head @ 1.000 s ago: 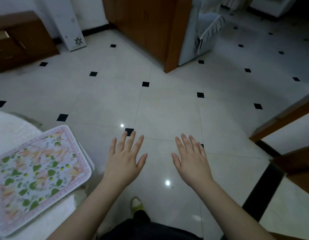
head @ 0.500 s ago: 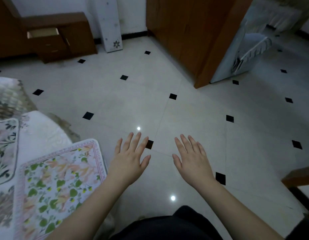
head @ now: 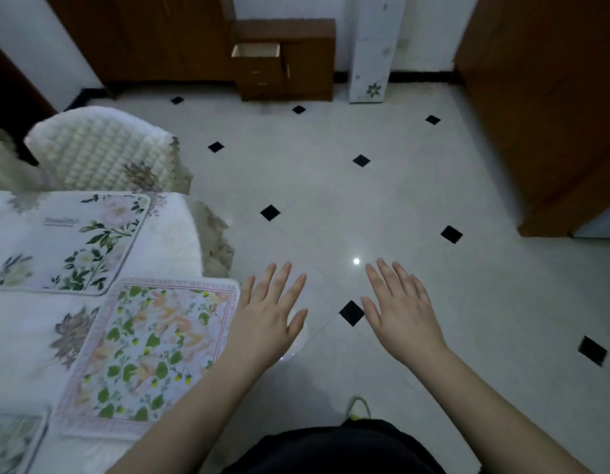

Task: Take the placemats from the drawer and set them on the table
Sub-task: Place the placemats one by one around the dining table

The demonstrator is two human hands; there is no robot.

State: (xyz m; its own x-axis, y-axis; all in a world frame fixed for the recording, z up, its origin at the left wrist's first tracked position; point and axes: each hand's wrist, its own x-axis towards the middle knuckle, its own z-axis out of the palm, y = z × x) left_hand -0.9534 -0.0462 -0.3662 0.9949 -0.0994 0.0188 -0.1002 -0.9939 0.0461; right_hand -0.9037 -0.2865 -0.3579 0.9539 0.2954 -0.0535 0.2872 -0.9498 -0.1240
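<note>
Nearest the camera, the left hand and the right hand are held out side by side, palms down, fingers straight and spread, neither carrying anything. Just beside the left hand, the leaf-patterned placemat lies flat on the white-covered table, its corner reaching the table's edge; a 2nd placemat with pale flowers lies further back, and a sliver of a 3rd placemat shows at the bottom left. Beyond the table stands a chair with a quilted cover, then the tiled floor. At the far wall, the open drawer of a small wooden cabinet is now almost straight ahead, whereas 1 second ago it sat at the far left of the view: the head has swung towards it while the hands kept their empty pose. That suggests a walk back for another placemat, though the drawer's contents cannot be made out from here.
</note>
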